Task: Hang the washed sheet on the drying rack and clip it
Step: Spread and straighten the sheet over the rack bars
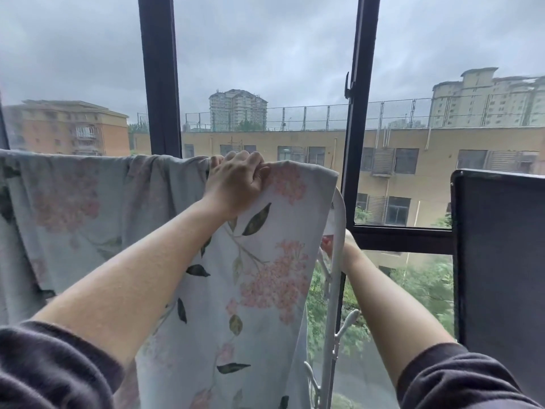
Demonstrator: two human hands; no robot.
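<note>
My dark sleeves [44, 367] fill the foreground. Left hand [236, 184], raised ahead, clenches the floral sheet [265, 278] at its top fold over the drying rack [339, 228]. The fold's long axis runs leftward from this hand, and the sheet's free side edge hangs just right of it. Right hand [350, 245], lower and behind the rack's white post, is mostly hidden, so I cannot tell its grasp. Clipping probably falls at the fold, nearer my left hand. The window frame [355, 113] stands close beyond.
</note>
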